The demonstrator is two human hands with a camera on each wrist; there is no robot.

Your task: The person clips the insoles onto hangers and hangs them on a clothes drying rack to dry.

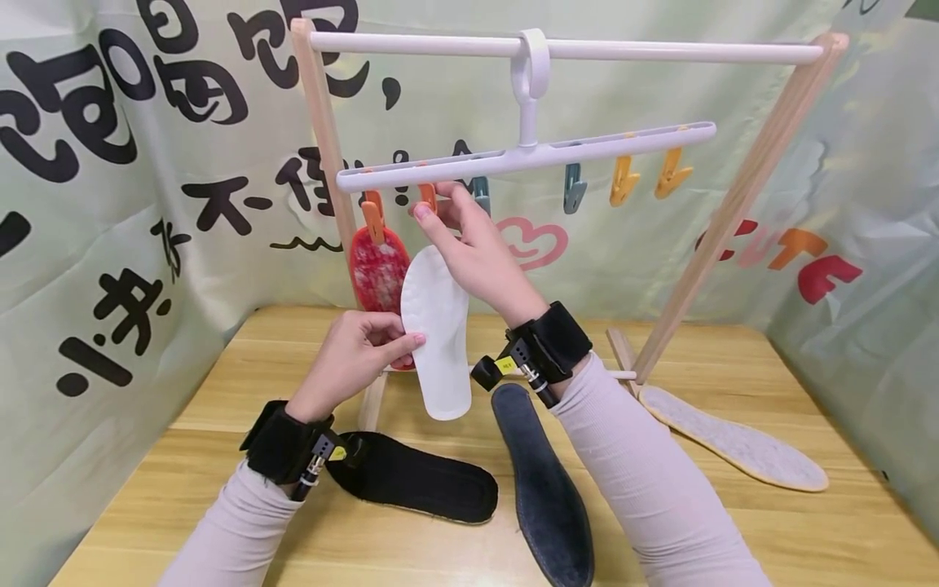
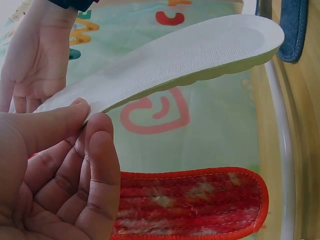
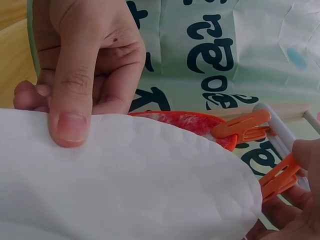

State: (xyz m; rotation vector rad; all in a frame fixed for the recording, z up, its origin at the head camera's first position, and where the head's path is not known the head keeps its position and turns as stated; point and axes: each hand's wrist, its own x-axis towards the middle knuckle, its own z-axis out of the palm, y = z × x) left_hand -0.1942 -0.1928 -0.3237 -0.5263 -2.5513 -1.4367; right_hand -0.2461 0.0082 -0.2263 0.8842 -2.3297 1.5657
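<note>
My left hand [image 1: 350,349] pinches the edge of a white insole [image 1: 443,342] between thumb and fingers. The insole hangs upright, its rounded top below the hanger. My right hand [image 1: 480,257] grips an orange clothespin [image 3: 279,179] on the left part of the lilac hanger [image 1: 458,167]. In the right wrist view that clothespin's end is right at the insole's rounded tip. Beside it, another orange clothespin [image 1: 373,220] holds a red mottled insole [image 1: 377,273], partly hidden behind the white one and my left hand. The left wrist view shows the white insole's greenish underside edge.
The hanger hooks over a white rod [image 1: 660,52] on a wooden stand [image 1: 734,220]. Grey-blue [image 1: 575,189] and yellow clothespins [image 1: 623,181] hang farther right. A black insole [image 1: 418,479], a dark grey insole [image 1: 546,489] and a light grey insole [image 1: 734,440] lie on the wooden table [image 1: 183,497].
</note>
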